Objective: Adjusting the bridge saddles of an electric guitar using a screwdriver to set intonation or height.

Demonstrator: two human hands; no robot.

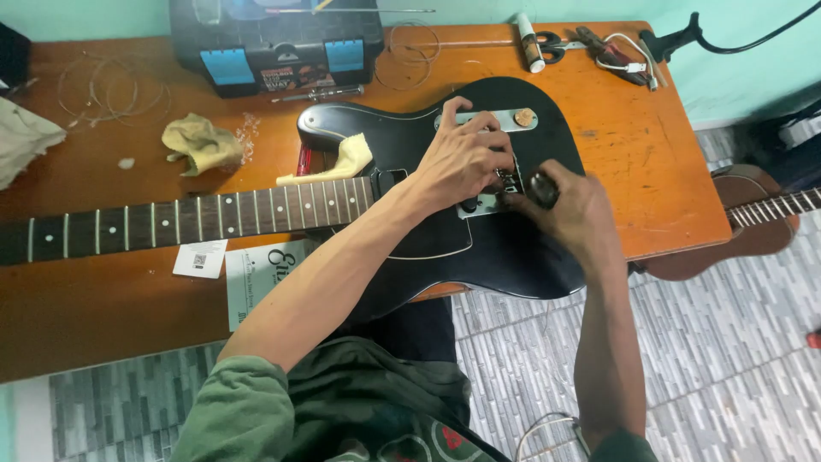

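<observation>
Both forearms reach up-frame: left hand [462, 158] spread flat on glossy black electric guitar body [513, 257], right hand [573, 210] just beside, clenching dark screwdriver handle [541, 188]; I note neck runs left.

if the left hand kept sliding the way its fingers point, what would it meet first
Probably the right hand: the left hand lies on the black electric guitar body with fingers aimed right at the metal bridge, where both hands almost touch.

Black electric guitar [479, 248] lying flat, face up, middle of the frame, body on the right end of the orange table and hanging a bit off the near edge. Dark fretboard with dot inlays runs off to the left edge. Black pickguard, chrome control plate toward the upper body, metal bridge mid-body.
</observation>
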